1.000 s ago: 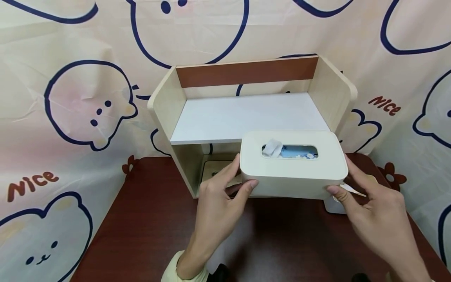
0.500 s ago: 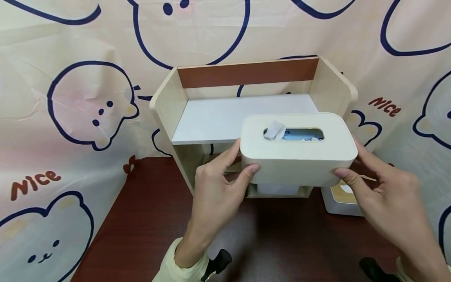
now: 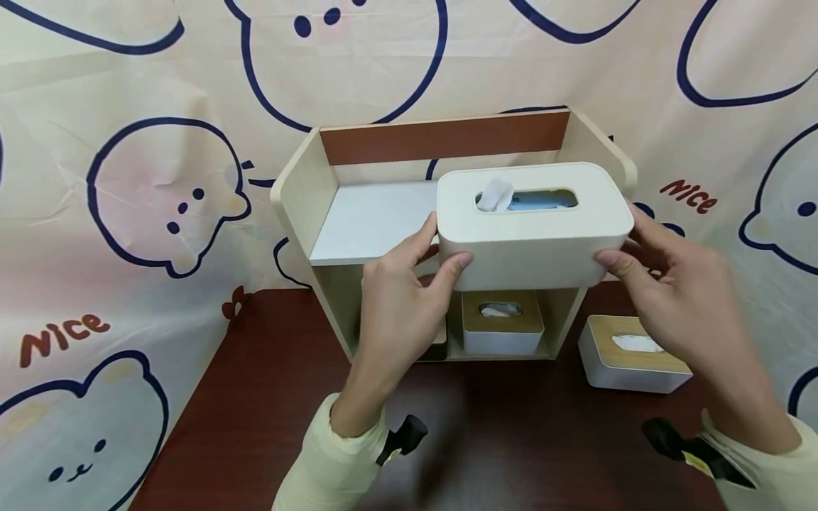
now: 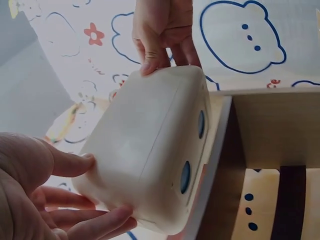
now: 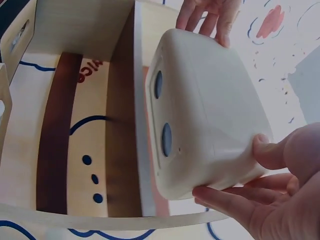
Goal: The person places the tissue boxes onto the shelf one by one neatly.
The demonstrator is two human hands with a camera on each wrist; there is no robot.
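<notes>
A cream tissue box (image 3: 524,262) with an oval slot, a white tissue and a blue pack showing inside, is held up in front of the shelf. My left hand (image 3: 405,298) grips its left end, thumb on the front face. At the right end my right hand (image 3: 677,291) holds it the same way. Both wrist views show the box from below, with two round holes in its underside. Behind it the white upper board (image 3: 371,220) of the small shelf unit is partly hidden by the box.
In the shelf's lower compartment stands a white tissue box with a wooden lid (image 3: 503,333). Another wood-topped tissue box (image 3: 633,355) sits on the dark table (image 3: 255,426) to the right. A dark-edged item (image 3: 437,348) shows behind my left hand.
Both hands have raised the cream tissue box from in front of the lower compartment to the upper board's height. The wood-topped boxes behind and to the right have come into view.
</notes>
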